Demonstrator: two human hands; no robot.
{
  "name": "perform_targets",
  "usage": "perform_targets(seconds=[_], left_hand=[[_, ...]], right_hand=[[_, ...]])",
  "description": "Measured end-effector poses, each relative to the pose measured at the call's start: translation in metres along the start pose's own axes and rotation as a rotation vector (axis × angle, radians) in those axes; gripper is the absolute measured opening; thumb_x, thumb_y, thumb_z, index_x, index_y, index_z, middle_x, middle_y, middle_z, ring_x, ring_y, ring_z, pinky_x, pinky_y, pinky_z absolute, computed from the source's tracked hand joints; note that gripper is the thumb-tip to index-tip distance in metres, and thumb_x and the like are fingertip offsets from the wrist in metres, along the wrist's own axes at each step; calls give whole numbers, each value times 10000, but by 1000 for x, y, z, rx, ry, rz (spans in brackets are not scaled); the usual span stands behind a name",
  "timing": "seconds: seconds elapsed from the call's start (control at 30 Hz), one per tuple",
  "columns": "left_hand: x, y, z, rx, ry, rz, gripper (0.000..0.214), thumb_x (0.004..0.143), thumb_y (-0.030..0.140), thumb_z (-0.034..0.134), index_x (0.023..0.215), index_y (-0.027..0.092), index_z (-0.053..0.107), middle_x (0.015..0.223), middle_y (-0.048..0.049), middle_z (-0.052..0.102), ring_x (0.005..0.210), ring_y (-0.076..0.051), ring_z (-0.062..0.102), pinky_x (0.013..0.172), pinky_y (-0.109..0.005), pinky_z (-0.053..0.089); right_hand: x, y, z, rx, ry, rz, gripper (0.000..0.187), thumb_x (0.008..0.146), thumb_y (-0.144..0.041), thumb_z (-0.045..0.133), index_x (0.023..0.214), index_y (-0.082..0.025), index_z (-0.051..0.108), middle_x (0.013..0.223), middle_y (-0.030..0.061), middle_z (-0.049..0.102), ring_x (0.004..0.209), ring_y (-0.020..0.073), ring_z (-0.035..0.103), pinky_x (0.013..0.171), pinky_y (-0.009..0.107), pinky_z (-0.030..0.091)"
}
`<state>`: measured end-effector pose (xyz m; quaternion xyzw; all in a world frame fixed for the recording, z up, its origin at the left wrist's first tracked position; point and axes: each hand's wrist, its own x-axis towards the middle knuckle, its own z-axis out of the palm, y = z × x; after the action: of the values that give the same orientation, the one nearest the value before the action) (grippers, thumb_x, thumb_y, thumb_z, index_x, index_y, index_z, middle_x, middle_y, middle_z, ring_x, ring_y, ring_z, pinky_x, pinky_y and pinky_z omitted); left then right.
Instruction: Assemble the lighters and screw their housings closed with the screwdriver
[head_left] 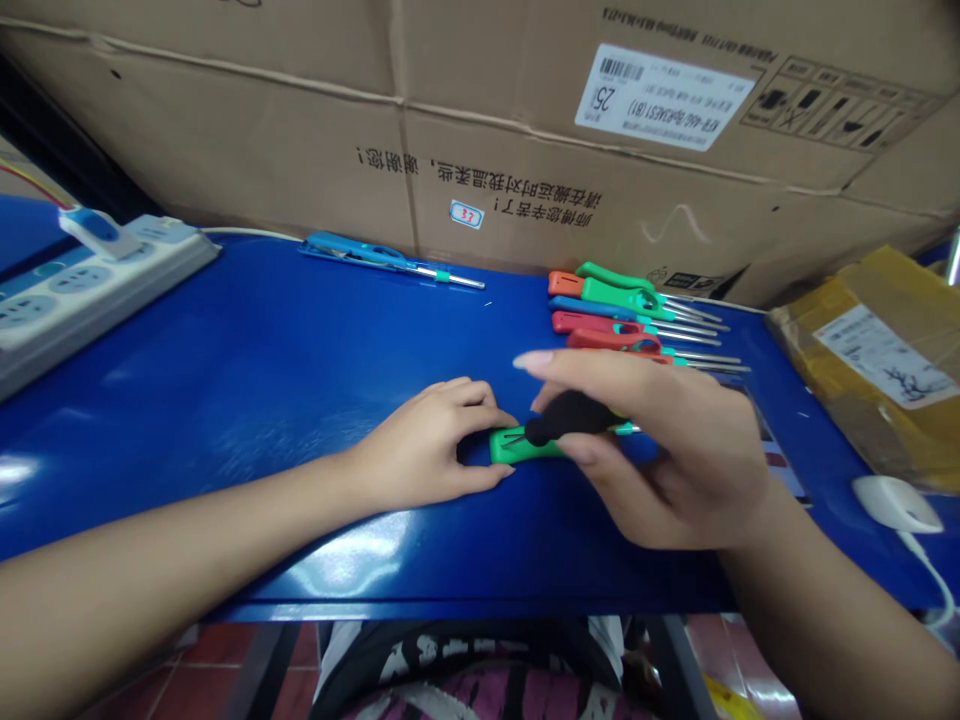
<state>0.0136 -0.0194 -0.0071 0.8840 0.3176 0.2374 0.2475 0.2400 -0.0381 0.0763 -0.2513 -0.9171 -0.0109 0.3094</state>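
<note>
A green long-necked lighter (pixel 525 445) lies flat on the blue table in front of me. My left hand (pixel 431 440) pinches its handle end between thumb and fingers. Above the lighter, my right hand (pixel 660 440) grips what looks like a screwdriver (pixel 574 415) with a bulbous black handle. The tool covers the middle of the lighter, and I cannot tell whether its tip touches it. Part of the lighter's metal neck is hidden behind my right hand.
Several red, green, blue and orange lighters (pixel 600 320) lie side by side at the back right. A blue lighter (pixel 360 255) rests by the cardboard box (pixel 300 130). A power strip (pixel 97 290) stands left; a yellow package (pixel 862 350) and white mouse-like device (pixel 896 502) lie right.
</note>
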Motion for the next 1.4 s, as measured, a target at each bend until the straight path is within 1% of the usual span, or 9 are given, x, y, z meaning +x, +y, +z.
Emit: perform_targets(seconds=[0.07,0.13,0.3,0.5,0.7,0.93,1.1,1.3,1.4], left_hand=[[0,-1,1,-1,0,6,294,881,332,705,1139,192,714,1004,-61,659,973,-240,622,870,-384,492],[0,-1,1,-5,-5,6,308,877,338,705,1148,191,713,1000,-64,661,975,-246,627,869,-389,496],[0,-1,1,-4,-8,-12,296,882,355,702,1133,198,715,1042,-72,670,1007,-258,628,901,-404,499],[0,-2,0,-9,-16,-2,308,891,337,686,1170,207,699,1039,-59,664,1010,-244,626,905,-395,488],[0,1,0,6,-12,-13,227,875,337,730,1055,199,720,966,-40,632,949,-220,604,850,-361,478],[0,1,0,-7,-11,-17,251,877,322,721,1100,208,699,981,-34,636,951,-212,605,834,-344,477],[1,2,-1,11,-20,-21,250,884,338,724,1101,215,710,978,-39,637,962,-222,610,848,-349,477],[0,2,0,-4,-13,-9,259,881,315,734,1114,208,701,974,-34,634,944,-208,602,831,-334,471],[0,2,0,0,-9,-5,249,881,313,737,1102,202,704,962,-31,626,937,-205,598,827,-332,464]], right_hand=[[1,-2,0,-121,2,-29,214,987,-368,607,1104,-194,649,762,-19,723,632,134,665,554,293,464],[2,-3,0,-178,3,-41,253,995,-448,585,996,-205,655,696,-21,701,580,140,639,518,314,425],[1,-6,-1,33,-26,-6,412,1021,-215,409,1403,-85,491,1260,101,720,1120,161,690,833,269,538],[0,-4,2,-177,40,4,221,976,-409,628,1062,-209,663,794,-18,765,643,136,698,565,289,477],[-1,-2,1,101,14,103,391,1000,-206,424,1351,-108,567,1303,91,714,1138,179,699,891,282,563],[0,1,5,-90,115,36,199,928,-329,687,1063,-185,663,913,14,793,693,138,721,632,250,559],[-3,4,5,116,9,107,423,993,-252,457,1404,-165,502,1215,76,738,1004,196,733,822,331,602],[-1,8,10,-52,121,44,310,933,-343,693,1211,-223,626,1119,28,781,787,147,747,686,241,590],[-2,10,10,46,80,53,405,995,-335,562,1379,-209,539,1270,67,725,978,190,743,774,293,610]])
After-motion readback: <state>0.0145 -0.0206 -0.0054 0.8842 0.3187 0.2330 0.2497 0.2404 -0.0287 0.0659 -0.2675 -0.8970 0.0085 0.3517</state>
